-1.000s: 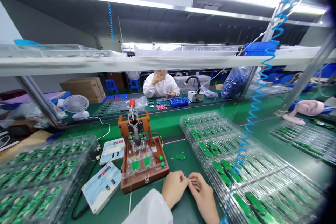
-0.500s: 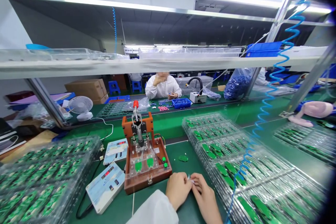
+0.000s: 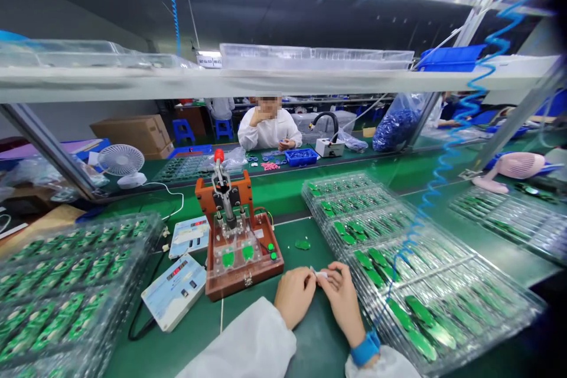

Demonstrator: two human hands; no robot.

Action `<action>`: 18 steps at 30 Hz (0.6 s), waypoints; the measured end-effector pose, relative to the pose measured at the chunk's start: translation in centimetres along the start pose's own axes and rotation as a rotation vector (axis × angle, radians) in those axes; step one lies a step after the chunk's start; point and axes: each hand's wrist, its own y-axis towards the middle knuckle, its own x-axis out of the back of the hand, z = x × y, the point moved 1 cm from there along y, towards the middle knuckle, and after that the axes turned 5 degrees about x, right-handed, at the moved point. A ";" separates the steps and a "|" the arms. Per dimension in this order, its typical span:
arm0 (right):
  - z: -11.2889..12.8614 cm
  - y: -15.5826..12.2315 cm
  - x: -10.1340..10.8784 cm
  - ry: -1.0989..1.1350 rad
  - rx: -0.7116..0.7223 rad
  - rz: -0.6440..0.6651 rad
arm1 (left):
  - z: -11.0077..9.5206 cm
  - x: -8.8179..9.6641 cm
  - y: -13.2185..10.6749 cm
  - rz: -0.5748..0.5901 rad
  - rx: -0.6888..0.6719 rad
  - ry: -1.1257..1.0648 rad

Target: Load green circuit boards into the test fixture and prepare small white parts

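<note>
My left hand point(image 3: 295, 296) and my right hand point(image 3: 341, 298) meet above the green bench mat, fingertips pinched together. Between them they grip a small white piece point(image 3: 321, 274), too small to name. A blue band point(image 3: 367, 348) circles my right wrist. Just beyond the fingers a green circuit board point(image 3: 303, 244) lies flat on the mat. To the left of my hands stands a wooden test fixture point(image 3: 241, 274) with a red-knobbed toggle clamp point(image 3: 225, 195); two green boards point(image 3: 228, 258) sit in its clear plate.
Clear trays of green boards flank me, one left point(image 3: 66, 283) and one right point(image 3: 381, 248). Two white meter boxes point(image 3: 175, 292) stand beside the fixture. A coiled blue hose point(image 3: 436, 183) hangs at the right. Across the bench sits a person in white point(image 3: 270, 127); a shelf point(image 3: 266, 84) spans overhead.
My view has tilted down and shifted slightly, so the scene sits higher and more of my forearms shows. Both hands still pinch the small white piece, with the right fingers slightly repositioned.
</note>
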 end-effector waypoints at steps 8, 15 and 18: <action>0.4 -0.1 0.0 0.024 -0.014 -0.001 | 0.5 0.1 0.0 -0.082 -0.068 -0.012; 0.3 -0.3 0.1 0.002 -0.012 0.021 | 0.2 0.3 0.0 -0.083 -0.068 0.047; 0.5 -0.3 0.1 -0.004 -0.020 0.025 | 0.1 0.4 0.1 -0.075 -0.079 0.065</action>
